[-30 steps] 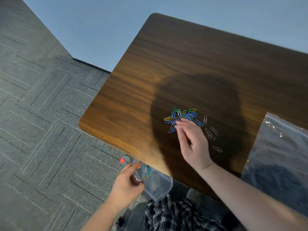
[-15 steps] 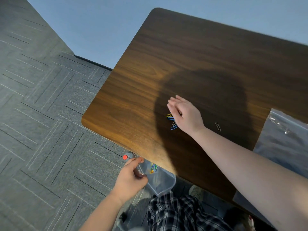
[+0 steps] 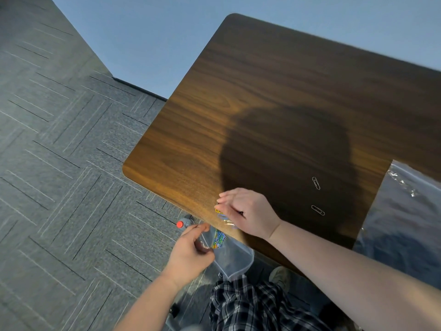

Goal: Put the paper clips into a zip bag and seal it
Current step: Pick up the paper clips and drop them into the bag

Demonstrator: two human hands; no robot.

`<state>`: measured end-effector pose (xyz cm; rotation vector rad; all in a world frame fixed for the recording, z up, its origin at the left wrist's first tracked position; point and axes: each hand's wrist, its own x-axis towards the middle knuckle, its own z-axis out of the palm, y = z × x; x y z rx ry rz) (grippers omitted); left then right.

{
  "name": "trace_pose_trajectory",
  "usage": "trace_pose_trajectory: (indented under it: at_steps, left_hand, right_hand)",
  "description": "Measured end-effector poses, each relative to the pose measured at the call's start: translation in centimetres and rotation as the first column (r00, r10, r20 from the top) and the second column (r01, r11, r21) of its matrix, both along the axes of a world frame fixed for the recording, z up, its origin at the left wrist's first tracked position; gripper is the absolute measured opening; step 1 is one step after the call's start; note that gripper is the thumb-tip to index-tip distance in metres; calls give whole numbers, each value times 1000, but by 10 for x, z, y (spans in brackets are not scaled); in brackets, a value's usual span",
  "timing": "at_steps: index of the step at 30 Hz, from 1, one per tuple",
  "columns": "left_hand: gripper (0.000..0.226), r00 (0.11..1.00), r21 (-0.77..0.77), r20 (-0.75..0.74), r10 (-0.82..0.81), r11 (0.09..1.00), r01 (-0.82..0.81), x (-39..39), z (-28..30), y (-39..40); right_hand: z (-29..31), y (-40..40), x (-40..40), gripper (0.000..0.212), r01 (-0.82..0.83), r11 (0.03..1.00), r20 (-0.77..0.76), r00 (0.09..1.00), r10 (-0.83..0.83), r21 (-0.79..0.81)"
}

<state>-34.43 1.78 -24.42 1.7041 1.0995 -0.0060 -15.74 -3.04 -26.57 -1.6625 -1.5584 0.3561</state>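
My left hand [image 3: 191, 249] holds a clear zip bag [image 3: 235, 259] by its mouth just below the near edge of the wooden table [image 3: 274, 91]. Several coloured paper clips [image 3: 218, 238] lie inside the bag. My right hand [image 3: 248, 213] rests cupped on the table at that edge, directly above the bag's mouth, with a few coloured clips [image 3: 223, 217] under its fingertips. Two silver paper clips lie apart to the right of the hand, one farther back [image 3: 316, 183] and one nearer [image 3: 317, 210].
A second clear plastic bag [image 3: 405, 223] lies over the table's right side. A small grey object with a red cap [image 3: 180, 224] sits below the table edge beside my left hand. Plaid clothing [image 3: 250, 304] covers my lap. Grey carpet lies to the left.
My right hand swept the pile of coloured clips from the middle of the table back to the near edge. More clips now lie in the bag. Two silver clips stayed behind.
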Motion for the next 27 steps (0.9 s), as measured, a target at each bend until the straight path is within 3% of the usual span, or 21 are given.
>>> trace_pose_trajectory:
  at_steps: [3, 6, 8, 10, 13, 17, 21, 27]
  left_hand:
    - [46, 1000, 28, 26, 10, 1000, -11, 1, -4, -1]
    - [42, 1000, 51, 29, -1, 999, -1, 4, -5, -2]
    - [41, 999, 40, 36, -4, 999, 2, 6, -3, -3]
    - [40, 999, 25, 41, -4, 1000, 3, 6, -3, -3]
    - [40, 999, 27, 44, 2, 1000, -3, 5, -5, -4]
    - [44, 999, 12, 46, 22, 1000, -23, 4, -9, -4]
    - [43, 998, 30, 52, 17, 999, -19, 3, -8, -5]
    - [44, 999, 48, 44, 0, 999, -3, 2, -8, -6]
  right_hand:
    - [12, -13, 10, 44, 167, 980, -31, 986, -164, 106]
    - [25, -33, 46, 37, 486, 860, 122, 855, -505, 155]
    - [25, -52, 68, 39, 665, 743, 214, 717, -663, 75]
    - [19, -67, 77, 48, 751, 653, 215, 656, -724, -94]
    - [12, -68, 71, 58, 696, 673, 88, 709, -700, -250]
    - [11, -46, 44, 51, 573, 803, -49, 808, -587, -163]
    - [12, -31, 9, 58, 404, 902, -83, 904, -419, -154]
    - [11, -19, -26, 60, 263, 957, -76, 959, -273, -127]
